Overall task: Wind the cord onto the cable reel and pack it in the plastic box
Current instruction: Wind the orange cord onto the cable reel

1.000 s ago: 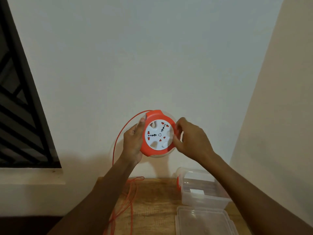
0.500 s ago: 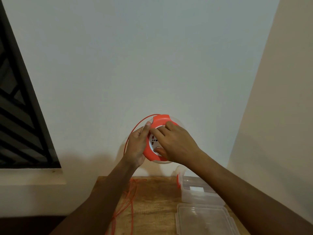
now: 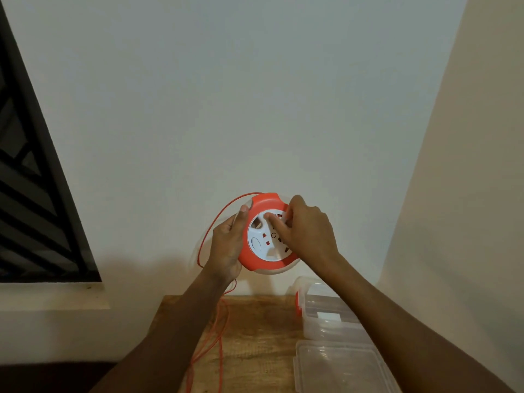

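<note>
Orange cord [image 3: 211, 236] apparently vanishes behind left hand [image 3: 226, 245].

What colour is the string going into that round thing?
The cord is orange-red, matching the cable reel rim. The head view shows it best.

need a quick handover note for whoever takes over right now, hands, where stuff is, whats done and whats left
Left hand: grips the left edge of the cable reel, held up in the air in front of the wall.
Right hand: fingers curled onto the reel's white socket face, apparently turning it.
Cord: one loop arcs from the reel's top round behind the left hand; the rest trails loose down onto the wooden table.
Plastic box: open, on the table at the right; its lid lies flat in front of it.
Done: winding under way.
Left: wind in the loose cord, put the reel in the box, probably close the lid.
</note>
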The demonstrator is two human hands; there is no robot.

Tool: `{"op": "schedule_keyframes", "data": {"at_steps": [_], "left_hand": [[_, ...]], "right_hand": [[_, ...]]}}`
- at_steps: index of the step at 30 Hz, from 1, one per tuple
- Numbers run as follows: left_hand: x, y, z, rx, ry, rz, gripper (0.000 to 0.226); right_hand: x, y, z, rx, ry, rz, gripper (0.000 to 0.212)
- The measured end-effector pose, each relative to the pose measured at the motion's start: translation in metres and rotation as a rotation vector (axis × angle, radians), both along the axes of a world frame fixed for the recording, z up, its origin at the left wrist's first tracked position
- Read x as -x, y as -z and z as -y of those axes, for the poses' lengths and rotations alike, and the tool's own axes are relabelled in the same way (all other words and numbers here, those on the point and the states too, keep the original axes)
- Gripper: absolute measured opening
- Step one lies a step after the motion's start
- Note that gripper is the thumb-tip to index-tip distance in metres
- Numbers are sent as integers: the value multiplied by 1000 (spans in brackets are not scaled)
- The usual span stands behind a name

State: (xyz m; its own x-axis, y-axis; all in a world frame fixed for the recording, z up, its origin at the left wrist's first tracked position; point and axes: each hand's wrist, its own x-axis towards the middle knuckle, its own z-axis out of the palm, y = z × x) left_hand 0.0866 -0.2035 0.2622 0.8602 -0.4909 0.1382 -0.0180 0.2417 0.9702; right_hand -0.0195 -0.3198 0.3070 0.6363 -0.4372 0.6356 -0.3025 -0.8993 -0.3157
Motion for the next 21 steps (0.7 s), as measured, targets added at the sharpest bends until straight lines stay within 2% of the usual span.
{"op": "schedule_keyframes", "data": {"at_steps": [2, 5, 7, 9, 12, 15, 17, 21], "left_hand": [[0, 3, -1, -17, -1, -18, 51], [-4, 5, -3, -47, -3, -16, 47], [-7, 5, -6, -47, 4, -18, 44], [-9, 4, -9, -51, 8, -6, 44], [-6, 0, -8, -59, 21, 43, 41], [-1, -5, -5, -62, 44, 79, 34], [0, -5, -4, -58, 51, 87, 28], [3, -4, -2, -53, 46, 59, 39]], "right_hand": [[3, 3, -3, 204, 1, -29, 41], [11, 2, -3, 611, -87, 73, 23], [15, 0, 0, 715, -252, 71, 27], [16, 0, 2, 799, -389, -45, 40], [15, 0, -1, 860, -365, -236, 62], [13, -2, -6, 857, -275, -244, 72], [13, -2, -8, 893, -251, -187, 71], [12, -3, -9, 840, -158, -83, 53]]}}
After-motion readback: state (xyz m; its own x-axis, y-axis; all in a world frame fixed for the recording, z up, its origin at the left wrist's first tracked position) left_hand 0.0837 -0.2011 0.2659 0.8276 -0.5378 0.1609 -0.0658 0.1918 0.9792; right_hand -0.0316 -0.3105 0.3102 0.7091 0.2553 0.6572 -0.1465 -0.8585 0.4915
